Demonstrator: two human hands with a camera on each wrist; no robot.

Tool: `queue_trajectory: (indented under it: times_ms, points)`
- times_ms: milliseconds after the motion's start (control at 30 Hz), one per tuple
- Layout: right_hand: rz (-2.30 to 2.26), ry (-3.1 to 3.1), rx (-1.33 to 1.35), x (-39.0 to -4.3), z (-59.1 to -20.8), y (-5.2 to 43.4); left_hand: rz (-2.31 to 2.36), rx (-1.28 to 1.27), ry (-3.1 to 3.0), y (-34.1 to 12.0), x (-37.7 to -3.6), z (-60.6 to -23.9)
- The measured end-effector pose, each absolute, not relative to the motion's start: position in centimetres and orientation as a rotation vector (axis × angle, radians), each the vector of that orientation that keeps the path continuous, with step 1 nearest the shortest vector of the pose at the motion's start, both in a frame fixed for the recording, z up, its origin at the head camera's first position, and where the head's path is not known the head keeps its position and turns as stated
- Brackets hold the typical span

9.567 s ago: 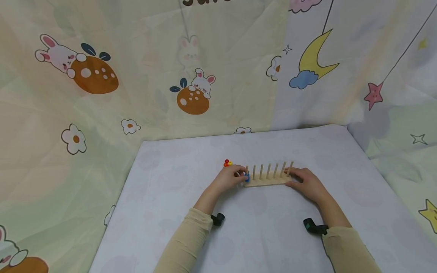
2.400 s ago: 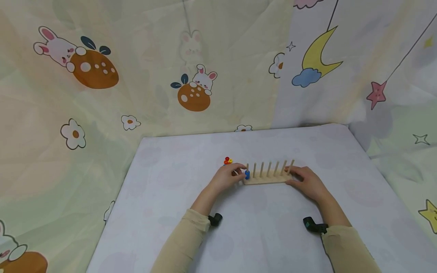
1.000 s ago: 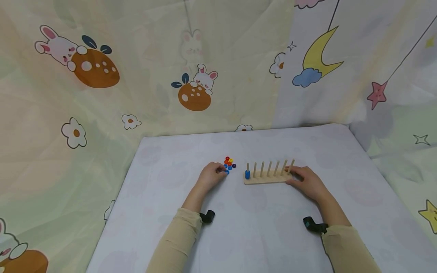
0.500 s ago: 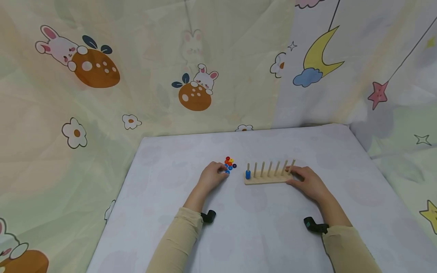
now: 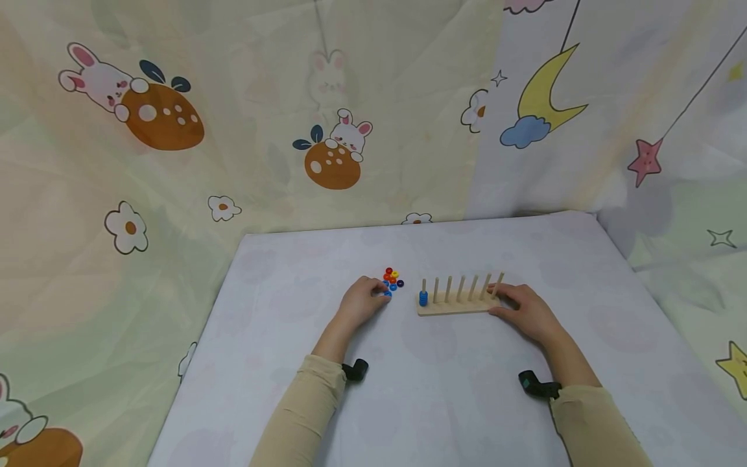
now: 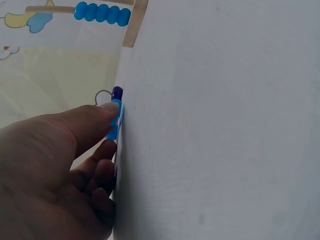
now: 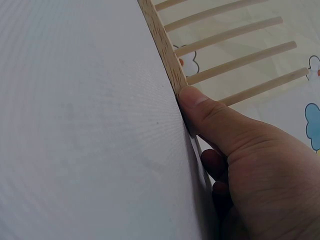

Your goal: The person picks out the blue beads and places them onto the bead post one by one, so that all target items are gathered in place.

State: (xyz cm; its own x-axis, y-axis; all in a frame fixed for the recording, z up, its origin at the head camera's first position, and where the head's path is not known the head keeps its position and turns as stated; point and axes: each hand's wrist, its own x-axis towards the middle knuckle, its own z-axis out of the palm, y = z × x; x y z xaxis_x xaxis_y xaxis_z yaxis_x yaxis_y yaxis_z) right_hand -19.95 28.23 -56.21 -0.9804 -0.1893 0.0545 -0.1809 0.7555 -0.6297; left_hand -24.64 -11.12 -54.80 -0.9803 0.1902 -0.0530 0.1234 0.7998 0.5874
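Observation:
A pale wooden peg board [image 5: 452,309] with a row of upright pegs lies on the white-covered table. Its leftmost peg bears a stack of several blue beads [image 5: 423,298], and the other pegs carry none. My right hand [image 5: 525,312] grips the board's right end, its thumb along the front edge in the right wrist view. Left of the board, my left hand [image 5: 360,302] pinches a blue bead [image 5: 388,294] between thumb and forefinger at the near side of a small bead pile. In the left wrist view the thumb [image 6: 107,114] partly hides the blue beads.
Loose beads lie close together by the left fingertips: red ones [image 5: 389,271], a yellow one [image 5: 395,275], blue ones and a dark purple one [image 5: 400,283]. A patterned cloth [image 5: 350,214] rises behind the table's back edge.
My left hand has moved from the leftmost peg leftward to the loose beads and stayed there. The blue stack on that peg has grown taller. My right hand has kept its place.

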Motion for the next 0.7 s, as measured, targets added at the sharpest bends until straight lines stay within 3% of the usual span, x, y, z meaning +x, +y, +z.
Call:
queue_trajectory:
  times_ms: [333,700]
  points:
    - [-1.05,2.935,-0.31,-19.9,-56.2,28.2,1.046,0.28,2.784,-11.5,-24.4,-53.3]
    - [-1.053,2.942,-0.299,-20.1,-56.4,28.2,1.092,0.503,2.74,-10.6,-24.0,-49.7]
